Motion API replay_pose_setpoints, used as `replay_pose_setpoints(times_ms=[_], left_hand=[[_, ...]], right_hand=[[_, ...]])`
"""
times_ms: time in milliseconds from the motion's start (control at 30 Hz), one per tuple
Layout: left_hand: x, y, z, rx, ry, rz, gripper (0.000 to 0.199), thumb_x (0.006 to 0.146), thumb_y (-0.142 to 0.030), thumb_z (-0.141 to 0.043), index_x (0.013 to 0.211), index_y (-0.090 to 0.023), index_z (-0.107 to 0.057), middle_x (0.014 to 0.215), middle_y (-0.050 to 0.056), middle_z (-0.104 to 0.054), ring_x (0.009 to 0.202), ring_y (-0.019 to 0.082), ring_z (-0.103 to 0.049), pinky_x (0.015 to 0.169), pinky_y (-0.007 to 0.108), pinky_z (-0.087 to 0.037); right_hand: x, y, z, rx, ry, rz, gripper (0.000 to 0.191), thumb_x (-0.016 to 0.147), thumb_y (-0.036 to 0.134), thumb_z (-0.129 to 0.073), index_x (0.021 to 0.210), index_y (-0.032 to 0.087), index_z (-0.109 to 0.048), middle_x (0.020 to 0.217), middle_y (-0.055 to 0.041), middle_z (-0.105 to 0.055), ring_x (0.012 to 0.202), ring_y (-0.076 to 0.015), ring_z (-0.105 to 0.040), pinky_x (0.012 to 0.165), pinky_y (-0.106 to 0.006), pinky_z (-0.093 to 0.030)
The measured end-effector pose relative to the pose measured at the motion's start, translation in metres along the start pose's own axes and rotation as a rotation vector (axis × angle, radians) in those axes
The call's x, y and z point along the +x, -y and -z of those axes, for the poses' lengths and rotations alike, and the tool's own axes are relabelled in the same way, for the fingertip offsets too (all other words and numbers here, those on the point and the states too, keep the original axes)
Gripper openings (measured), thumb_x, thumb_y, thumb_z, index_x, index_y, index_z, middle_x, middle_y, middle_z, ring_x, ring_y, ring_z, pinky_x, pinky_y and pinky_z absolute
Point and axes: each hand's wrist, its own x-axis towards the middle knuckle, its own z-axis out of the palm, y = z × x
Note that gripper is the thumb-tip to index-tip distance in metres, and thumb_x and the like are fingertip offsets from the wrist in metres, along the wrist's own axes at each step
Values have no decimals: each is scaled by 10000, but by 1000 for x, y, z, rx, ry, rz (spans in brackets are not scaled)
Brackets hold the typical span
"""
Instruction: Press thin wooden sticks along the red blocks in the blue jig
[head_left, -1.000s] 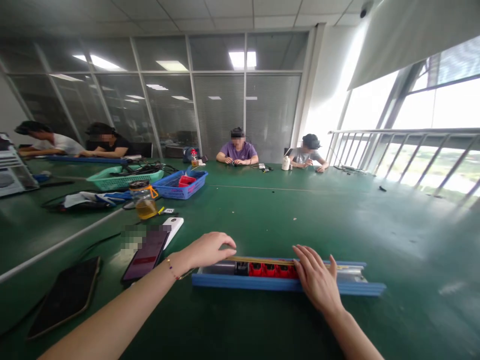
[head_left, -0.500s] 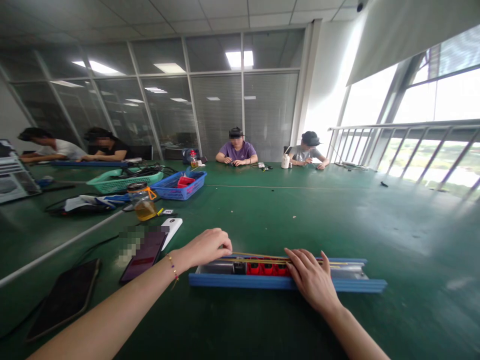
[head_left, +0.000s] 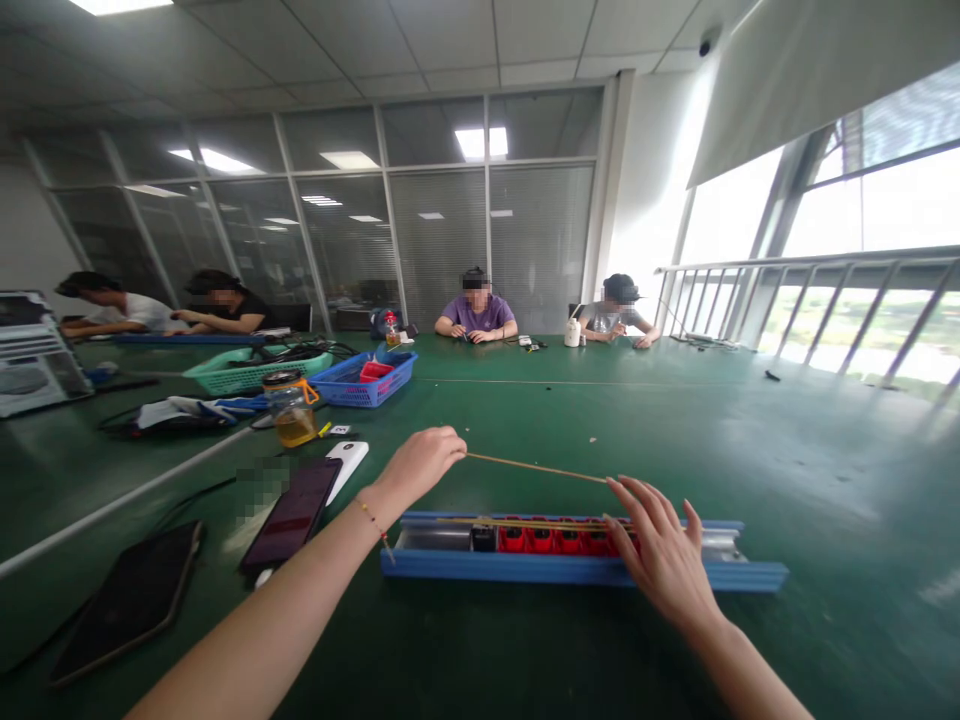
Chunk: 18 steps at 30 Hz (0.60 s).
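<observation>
Left hand: the left hand [head_left: 424,462] was raised above the far side of the channel, fingers closed on the left end of a thin stick [head_left: 536,466]
Thin stick: held in the air beyond the channel, sloping slightly down toward the right; its right end met the index fingertip of the right hand [head_left: 664,545], though firm contact could not be told
Right hand: fingers open and spread over the right half of the channel, not seen closed round anything; thumb low, near the sticks inside
Change: over the last second the left hand had risen, and the thin stick now stood apart from those in the channel
Meaning: judged to be one stick singled out, its left end the only one clearly gripped
Blue channel: the blue channel [head_left: 510,568] lay lengthwise across the tabletop [head_left: 480,650], well apart from the far edge
Contents: a black piece [head_left: 484,538] sat beside a row of red pieces [head_left: 541,540], with other sticks [head_left: 517,523] lying along the top
Left of channel: a phone [head_left: 292,510], and farther off a jar [head_left: 289,410] just beside a blue basket [head_left: 364,390]
Far edge: a person in a purple shirt [head_left: 480,310] sat there, both hands on the tabletop
</observation>
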Motion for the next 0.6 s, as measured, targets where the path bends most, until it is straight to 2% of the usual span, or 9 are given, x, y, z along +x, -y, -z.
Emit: replay_pose_setpoints(times_ms=[100,200,400,600], left_hand=[[6,9,-30,-57,129,63,205,819,-249,-466,793,-205,-664,852,28,-624,770,140,-567,713,230,-405],[9,18,-50,-85,201,87,191,786,-250,-493,744,-207,-674,829,29,-644,762,150,-580,707,235,-405],[12,27,-70,-202,331,123,160,729,-219,-518,753,-223,-676,777,9,-674,714,142,-601,670,224,-417],[14,29,-84,-220,372,155,150,716,-192,-528,765,-228,-665,808,9,-668,724,140,-603,651,220,-427]], right_hand=[[0,2,-3,9,50,38,414,863,393,-363,1264,296,-401,1247,-50,-488,1133,-255,-423,960,-510,-178],[1,6,-2,18,90,67,364,870,377,-358,1215,306,-452,1225,-38,-507,1125,-243,-434,960,-511,-178],[18,3,13,76,177,170,277,873,368,-366,1069,329,-559,1144,-21,-563,1081,-227,-473,947,-502,-219],[51,-7,32,240,449,284,280,890,332,-329,977,344,-595,970,6,-631,947,-175,-542,944,-467,-250]])
